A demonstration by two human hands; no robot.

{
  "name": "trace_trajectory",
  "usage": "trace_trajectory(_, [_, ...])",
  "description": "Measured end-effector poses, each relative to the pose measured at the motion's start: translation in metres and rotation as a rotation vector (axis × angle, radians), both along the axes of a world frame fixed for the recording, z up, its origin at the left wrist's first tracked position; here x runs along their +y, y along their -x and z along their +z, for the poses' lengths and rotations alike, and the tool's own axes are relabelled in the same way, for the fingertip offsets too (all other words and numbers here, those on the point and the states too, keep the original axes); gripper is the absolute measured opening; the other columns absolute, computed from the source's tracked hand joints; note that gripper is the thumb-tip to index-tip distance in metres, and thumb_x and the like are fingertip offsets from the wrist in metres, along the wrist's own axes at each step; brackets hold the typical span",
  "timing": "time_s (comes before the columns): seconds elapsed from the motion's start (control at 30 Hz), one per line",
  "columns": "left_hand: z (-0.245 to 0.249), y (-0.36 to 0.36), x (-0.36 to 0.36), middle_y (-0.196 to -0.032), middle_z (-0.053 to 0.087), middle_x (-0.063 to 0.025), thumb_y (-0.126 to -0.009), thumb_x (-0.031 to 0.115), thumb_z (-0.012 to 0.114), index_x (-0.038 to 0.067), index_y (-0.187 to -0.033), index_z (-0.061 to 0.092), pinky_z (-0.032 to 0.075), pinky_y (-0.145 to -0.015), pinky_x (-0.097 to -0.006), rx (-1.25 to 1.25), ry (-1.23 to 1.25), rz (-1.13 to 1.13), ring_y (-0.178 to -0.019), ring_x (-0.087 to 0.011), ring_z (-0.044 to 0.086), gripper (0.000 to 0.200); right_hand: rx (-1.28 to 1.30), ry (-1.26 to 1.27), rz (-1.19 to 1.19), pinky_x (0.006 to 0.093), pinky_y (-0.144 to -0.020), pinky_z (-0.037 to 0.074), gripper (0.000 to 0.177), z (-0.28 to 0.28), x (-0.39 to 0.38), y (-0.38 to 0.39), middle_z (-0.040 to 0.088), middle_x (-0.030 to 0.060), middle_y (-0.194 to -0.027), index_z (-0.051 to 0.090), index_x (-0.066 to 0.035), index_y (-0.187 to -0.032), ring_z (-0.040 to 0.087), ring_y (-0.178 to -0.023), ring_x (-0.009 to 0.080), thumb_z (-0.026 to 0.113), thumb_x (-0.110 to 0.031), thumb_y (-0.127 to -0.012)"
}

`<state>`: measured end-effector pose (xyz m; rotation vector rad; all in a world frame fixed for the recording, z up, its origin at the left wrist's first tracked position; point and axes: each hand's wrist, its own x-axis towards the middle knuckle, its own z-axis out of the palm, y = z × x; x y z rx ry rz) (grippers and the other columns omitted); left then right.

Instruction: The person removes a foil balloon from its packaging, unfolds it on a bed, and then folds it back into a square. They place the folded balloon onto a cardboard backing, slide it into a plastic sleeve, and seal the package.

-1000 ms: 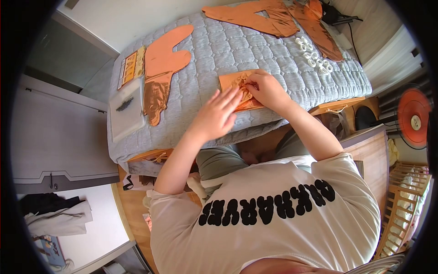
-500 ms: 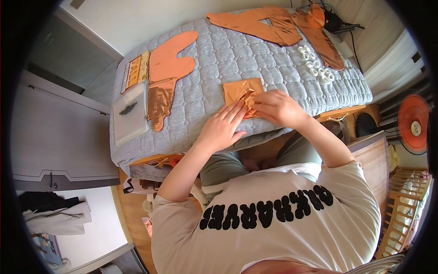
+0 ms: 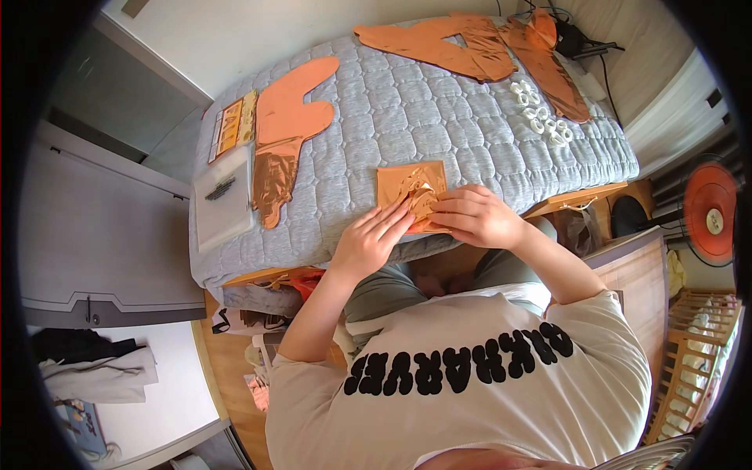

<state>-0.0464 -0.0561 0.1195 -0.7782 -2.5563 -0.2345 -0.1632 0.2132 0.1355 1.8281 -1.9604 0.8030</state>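
Note:
A folded square of shiny orange foil (image 3: pixel 395 184) lies near the front edge of the mattress, crumpled at its middle. My left hand (image 3: pixel 374 239) presses on its lower left part, with fingers stretched out and lying close together. From the right, my right hand (image 3: pixel 479 217) has its bent fingers closed on the foil's crumpled right side; the thumb is mostly hidden. Beyond to the left, a flat orange foil balloon (image 3: pixel 294 117) is spread out, and further foil shapes (image 3: pixel 462 48) lie at the far side.
White ribbon rolls (image 3: pixel 540 117) sit at the mattress's right. Left are a printed card (image 3: pixel 233 125) and a clear plastic bag (image 3: pixel 223 207) with dark thin items. A red fan (image 3: pixel 711 213) stands right, above a wooden crib (image 3: pixel 689 352).
The foil square has shifted slightly toward my body and left. Both hands have moved down with it, and the crumpled middle has changed shape.

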Motion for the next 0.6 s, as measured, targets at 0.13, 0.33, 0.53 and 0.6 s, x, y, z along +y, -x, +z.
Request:
trace_trajectory(0.13, [0.003,-0.013,0.001,-0.126,0.071,-0.0129,-0.093,0.010,0.061,0.003,-0.122,0.069,0.053,-0.101,-0.0426,-0.026,-0.110,-0.029,-0.118,-0.0256,0.068,0.031,0.044,0.013,-0.077,0.0383,-0.095,0.050,0.047,-0.013,-0.009,-0.007,0.068,0.0038,-0.122,0.072,-0.011,-0.116,0.066,-0.114,0.0237,0.080,-0.014,-0.069])
trace_trajectory(0.33, [0.011,-0.026,-0.005,-0.133,0.067,-0.0145,-0.090,0.006,0.066,0.003,-0.128,0.066,0.052,-0.101,-0.0428,-0.069,-0.295,-0.042,-0.120,-0.0277,0.066,0.038,0.095,0.132,-0.052,0.0376,-0.088,0.053,0.039,-0.014,-0.022,-0.009,0.071,0.0019,-0.109,0.072,-0.012,-0.109,0.069,-0.105,0.0227,0.078,-0.015,-0.070])
trace_trajectory(0.53, [0.054,-0.025,-0.015,-0.147,0.054,-0.0252,-0.100,0.012,0.052,-0.007,-0.146,0.049,0.038,-0.117,-0.0443,0.215,-0.689,-0.016,-0.139,-0.0371,0.051,0.050,-0.407,0.370,-0.248,0.0364,-0.082,0.054,0.014,0.049,-0.041,0.000,0.072,0.0077,-0.088,0.073,-0.002,-0.099,0.071,-0.095,0.0263,0.077,-0.008,-0.087])
trace_trajectory(0.6, [0.059,-0.022,-0.024,-0.149,0.051,-0.0266,-0.103,0.013,0.043,-0.012,-0.144,0.048,0.033,-0.120,-0.0438,0.294,-0.931,-0.001,-0.143,-0.0371,0.046,0.049,-0.877,0.403,-0.240,0.0344,-0.082,0.054,0.012,0.049,-0.047,0.022,0.073,0.0078,-0.089,0.073,-0.002,-0.098,0.071,-0.092,0.0233,0.076,-0.011,-0.090])
